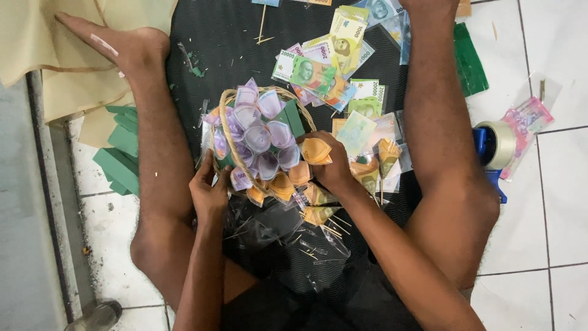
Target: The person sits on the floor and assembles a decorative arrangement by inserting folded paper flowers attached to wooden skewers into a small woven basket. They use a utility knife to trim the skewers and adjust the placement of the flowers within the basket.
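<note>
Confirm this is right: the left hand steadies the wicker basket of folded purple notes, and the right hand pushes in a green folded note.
Not quite. In the head view the right hand holds an orange folded note, not green. The left hand does steady the wicker basket of purple notes.

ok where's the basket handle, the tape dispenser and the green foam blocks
basket handle (228,132), head view, on the woven arch left of the purple folded notes
tape dispenser (497,146), head view, on the pale tape roll at its front
green foam blocks (119,164), head view, on the top face of the lower block
</note>
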